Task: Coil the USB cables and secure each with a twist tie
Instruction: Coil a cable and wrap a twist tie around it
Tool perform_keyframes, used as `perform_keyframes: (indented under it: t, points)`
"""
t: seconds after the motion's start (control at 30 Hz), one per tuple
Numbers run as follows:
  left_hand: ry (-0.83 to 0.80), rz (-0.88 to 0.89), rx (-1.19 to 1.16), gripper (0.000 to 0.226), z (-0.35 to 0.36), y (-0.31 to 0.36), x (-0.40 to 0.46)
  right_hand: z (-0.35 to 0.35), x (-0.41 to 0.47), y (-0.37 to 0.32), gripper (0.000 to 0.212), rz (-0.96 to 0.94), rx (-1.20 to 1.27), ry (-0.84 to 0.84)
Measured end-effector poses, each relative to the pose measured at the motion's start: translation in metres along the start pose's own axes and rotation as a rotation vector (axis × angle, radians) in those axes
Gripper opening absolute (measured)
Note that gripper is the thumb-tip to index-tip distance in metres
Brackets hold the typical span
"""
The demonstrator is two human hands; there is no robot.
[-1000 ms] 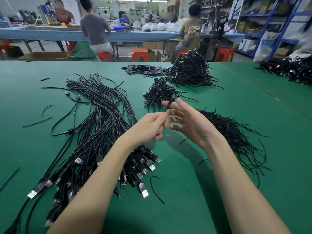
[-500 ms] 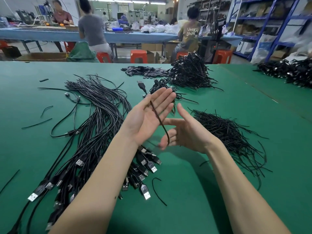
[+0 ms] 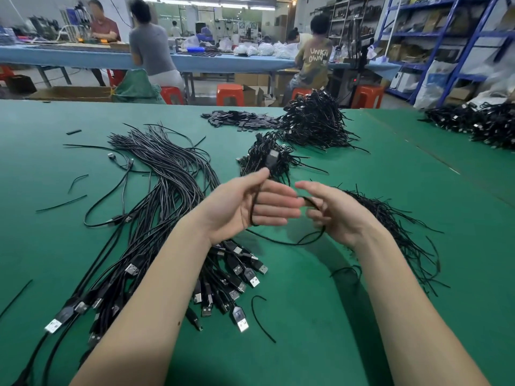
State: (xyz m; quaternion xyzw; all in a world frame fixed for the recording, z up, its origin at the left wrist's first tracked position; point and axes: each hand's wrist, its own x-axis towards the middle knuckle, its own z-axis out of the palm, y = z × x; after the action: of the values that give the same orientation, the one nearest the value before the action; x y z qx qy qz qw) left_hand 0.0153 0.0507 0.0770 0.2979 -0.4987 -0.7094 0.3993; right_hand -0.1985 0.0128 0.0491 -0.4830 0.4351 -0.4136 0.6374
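Looping a USB cable [image 3: 287,242] between left hand [image 3: 245,207] and right hand [image 3: 337,211].

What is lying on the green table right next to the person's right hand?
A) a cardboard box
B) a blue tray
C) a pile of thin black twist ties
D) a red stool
C: the pile of thin black twist ties spreads over the green table just beyond the right hand, while the left hand holds a black cable.
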Motion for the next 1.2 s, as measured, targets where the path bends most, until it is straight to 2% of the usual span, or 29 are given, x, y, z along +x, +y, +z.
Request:
perform_keyframes:
  t: [0.1, 0.17, 0.23, 0.3, 0.37, 0.47, 0.57, 0.63, 0.73, 0.8, 0.83, 0.93, 1.0, 1.07, 1.13, 1.2]
  points:
    - [0.124, -0.074, 0.246, 0.053, 0.007, -0.011, 0.012, 0.016, -0.008, -0.02, 0.015, -0.125, -0.053, 0.04]
    - [0.264, -0.022, 0.32, 0.05, 0.011, -0.017, 0.018, 0.03, -0.013, -0.028, 0.009, -0.207, -0.203, 0.025]
    - [0.382, 0.068, 0.316, 0.049, 0.012, -0.018, 0.02, 0.042, -0.019, -0.03, 0.01, -0.244, -0.262, -0.091]
    - [0.426, 0.14, 0.195, 0.049, 0.009, -0.014, 0.018, 0.047, -0.023, -0.026, 0.008, -0.185, -0.236, -0.335]
    - [0.375, 0.179, -0.066, 0.051, 0.005, -0.008, 0.015, 0.043, -0.026, -0.017, 0.005, -0.05, -0.177, -0.569]
    - [0.234, 0.237, -0.373, 0.053, -0.001, 0.0, 0.008, 0.029, -0.024, 0.003, 0.006, 0.087, -0.087, -0.757]
    - [0.108, 0.225, -0.459, 0.053, -0.002, 0.004, 0.002, 0.022, -0.021, 0.016, 0.002, 0.132, -0.079, -0.669]
    - [0.031, 0.18, -0.39, 0.048, -0.002, 0.004, -0.003, 0.019, -0.019, 0.016, 0.004, 0.111, -0.114, -0.546]
    - [-0.067, 0.077, -0.106, 0.045, -0.005, 0.005, -0.008, 0.011, -0.015, 0.007, 0.023, 0.087, -0.137, -0.343]
    - [-0.089, -0.037, 0.138, 0.049, -0.006, 0.003, -0.006, 0.01, -0.014, -0.004, 0.015, 0.07, -0.144, -0.223]
    - [-0.079, -0.092, 0.26, 0.051, -0.005, 0.001, -0.004, 0.012, -0.014, -0.009, 0.006, 0.065, -0.174, -0.166]
    - [0.037, -0.157, 0.567, 0.051, 0.0, -0.007, 0.005, 0.023, -0.016, -0.025, 0.011, 0.025, -0.376, -0.028]
    - [0.159, -0.114, 0.819, 0.05, 0.002, -0.01, 0.008, 0.034, -0.021, -0.033, 0.011, -0.035, -0.517, 0.04]
    - [0.3, -0.004, 0.981, 0.049, 0.004, -0.013, 0.013, 0.045, -0.025, -0.038, 0.01, -0.125, -0.549, 0.068]
    - [0.421, 0.126, 0.858, 0.049, 0.007, -0.015, 0.016, 0.055, -0.029, -0.041, 0.012, -0.203, -0.398, -0.007]
    - [0.453, 0.195, 0.526, 0.05, 0.008, -0.016, 0.017, 0.058, -0.032, -0.04, 0.015, -0.214, -0.229, -0.226]
